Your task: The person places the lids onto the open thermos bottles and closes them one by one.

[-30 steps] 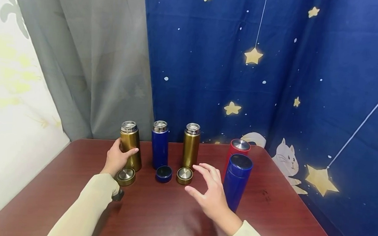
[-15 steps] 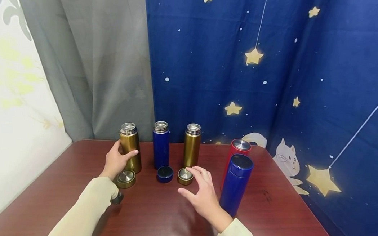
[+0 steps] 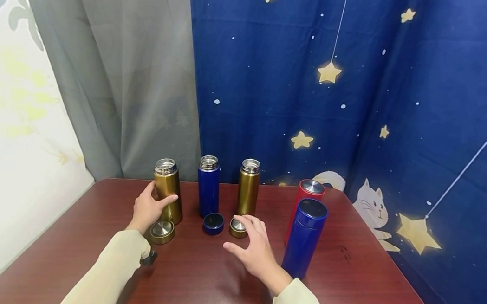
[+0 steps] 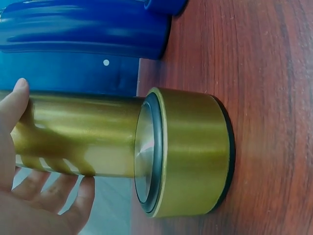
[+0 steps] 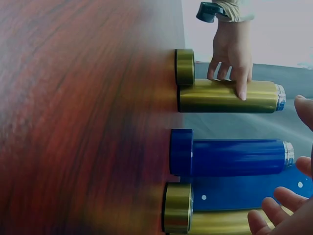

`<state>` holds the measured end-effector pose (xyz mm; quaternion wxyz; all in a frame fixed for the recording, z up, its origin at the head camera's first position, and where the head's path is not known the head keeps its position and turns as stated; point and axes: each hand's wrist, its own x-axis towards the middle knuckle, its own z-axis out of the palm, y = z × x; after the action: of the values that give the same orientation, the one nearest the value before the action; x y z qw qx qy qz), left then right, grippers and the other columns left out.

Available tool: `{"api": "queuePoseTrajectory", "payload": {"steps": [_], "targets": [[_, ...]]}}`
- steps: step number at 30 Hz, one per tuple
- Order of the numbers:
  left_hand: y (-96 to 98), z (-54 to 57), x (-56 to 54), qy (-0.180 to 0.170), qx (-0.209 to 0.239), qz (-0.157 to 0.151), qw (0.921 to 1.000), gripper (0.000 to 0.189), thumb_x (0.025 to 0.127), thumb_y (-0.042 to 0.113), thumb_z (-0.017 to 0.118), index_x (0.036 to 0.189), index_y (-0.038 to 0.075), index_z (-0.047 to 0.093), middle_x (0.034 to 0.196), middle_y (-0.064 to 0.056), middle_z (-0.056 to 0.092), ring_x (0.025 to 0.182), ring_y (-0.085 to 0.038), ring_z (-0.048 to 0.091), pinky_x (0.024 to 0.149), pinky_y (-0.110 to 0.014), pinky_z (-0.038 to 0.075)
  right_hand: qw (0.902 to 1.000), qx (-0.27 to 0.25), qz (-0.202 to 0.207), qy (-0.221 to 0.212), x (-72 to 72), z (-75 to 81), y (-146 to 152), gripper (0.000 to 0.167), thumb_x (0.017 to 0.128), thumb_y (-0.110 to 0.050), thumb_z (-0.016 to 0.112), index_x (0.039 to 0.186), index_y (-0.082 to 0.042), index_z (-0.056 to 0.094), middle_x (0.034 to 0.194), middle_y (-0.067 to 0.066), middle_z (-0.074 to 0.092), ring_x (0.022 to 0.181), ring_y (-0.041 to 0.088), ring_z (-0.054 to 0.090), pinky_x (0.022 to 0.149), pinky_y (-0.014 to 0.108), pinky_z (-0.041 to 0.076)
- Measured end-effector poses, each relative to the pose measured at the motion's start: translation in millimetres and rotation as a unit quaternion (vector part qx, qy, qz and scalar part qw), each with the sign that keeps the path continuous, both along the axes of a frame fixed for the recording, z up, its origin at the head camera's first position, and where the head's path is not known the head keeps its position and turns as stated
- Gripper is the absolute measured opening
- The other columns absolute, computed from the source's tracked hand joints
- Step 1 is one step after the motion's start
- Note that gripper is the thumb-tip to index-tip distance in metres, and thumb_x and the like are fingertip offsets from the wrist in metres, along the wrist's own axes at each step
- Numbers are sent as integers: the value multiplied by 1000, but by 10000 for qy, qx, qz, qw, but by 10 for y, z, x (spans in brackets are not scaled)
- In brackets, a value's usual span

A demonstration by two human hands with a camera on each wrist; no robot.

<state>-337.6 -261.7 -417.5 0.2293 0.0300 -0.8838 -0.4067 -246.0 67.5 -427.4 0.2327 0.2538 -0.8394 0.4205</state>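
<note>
In the head view my left hand [image 3: 147, 210] holds the left gold thermos bottle [image 3: 168, 184], thumb across its front; the bottle stands uncapped and upright. The left wrist view has the thumb and fingers on opposite sides of it. In front stands its gold lid [image 4: 190, 152], steel disc on top. My right hand [image 3: 255, 251] hovers with fingers spread and slightly bent, holding nothing. Its fingertips partly cover the second gold lid [image 3: 236, 231]. Behind that lid is another uncapped gold bottle [image 3: 247, 192]. Between the gold ones stand an uncapped blue bottle [image 3: 208, 191] and its blue lid [image 3: 213, 224].
To the right of my right hand stands a capped blue bottle [image 3: 305, 239], partly hiding a capped red bottle [image 3: 303, 195]. All rest on a reddish-brown table [image 3: 194, 279]. Grey and star-patterned blue curtains [image 3: 273, 79] hang behind its far edge.
My right hand has moved left and slightly down, away from the capped blue bottle and over the second gold lid. The left hand stays on its gold bottle.
</note>
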Motion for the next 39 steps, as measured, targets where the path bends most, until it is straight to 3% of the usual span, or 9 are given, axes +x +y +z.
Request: {"api": "queuePoseTrajectory", "payload": {"steps": [9,24,39], "targets": [[-14,8,48,114,-86,-44,9999,76,79,50,77,137,10,48,118,-20,64,106,-37,60,90,-55,45,9997,153,84,-168,-17,-50,-64,66,76,-43,81,134,-24,58,132,-3,51,117,17,44,94,42,45],[-5,-38,112,174,-237,69,9995,78,77,55,76,135,11,51,114,-19,66,101,-36,63,85,-56,45,9986,380,305,-203,-104,-144,-203,68,75,-42,83,134,-21,57,127,-1,51,117,19,44,93,39,46],[20,-48,173,190,-233,54,9995,81,75,57,76,138,12,51,113,-20,68,100,-35,65,85,-55,46,9969,564,315,-444,-109,-229,-447,70,75,-44,82,135,-19,56,131,7,52,122,26,46,98,47,43]]}}
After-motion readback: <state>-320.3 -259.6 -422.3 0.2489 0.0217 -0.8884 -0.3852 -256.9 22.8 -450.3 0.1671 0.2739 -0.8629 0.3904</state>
